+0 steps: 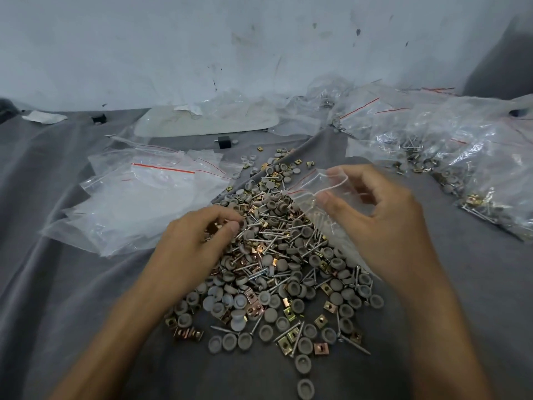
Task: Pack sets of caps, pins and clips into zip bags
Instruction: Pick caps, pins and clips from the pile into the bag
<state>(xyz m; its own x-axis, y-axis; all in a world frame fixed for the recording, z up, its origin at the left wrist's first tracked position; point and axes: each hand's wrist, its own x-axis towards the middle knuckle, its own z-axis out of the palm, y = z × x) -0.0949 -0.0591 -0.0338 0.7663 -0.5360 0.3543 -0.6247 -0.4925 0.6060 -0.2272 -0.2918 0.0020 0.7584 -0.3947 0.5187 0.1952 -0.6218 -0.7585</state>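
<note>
A big loose pile [277, 264] of grey round caps, metal screw pins and brass square clips lies on grey cloth in the middle. My left hand [196, 241] rests on the pile's left side, its thumb and fingers pinching small brass clips. To the right, my right hand [375, 215] holds a small clear zip bag [320, 194] with a red stripe, mouth held open toward the pile. A few pins and caps show inside the bag.
A stack of empty zip bags [138, 203] lies to the left. Filled bags [473, 157] are heaped at the right and back right. A pale flat tray [207, 122] and a small black block [223, 142] sit near the white wall.
</note>
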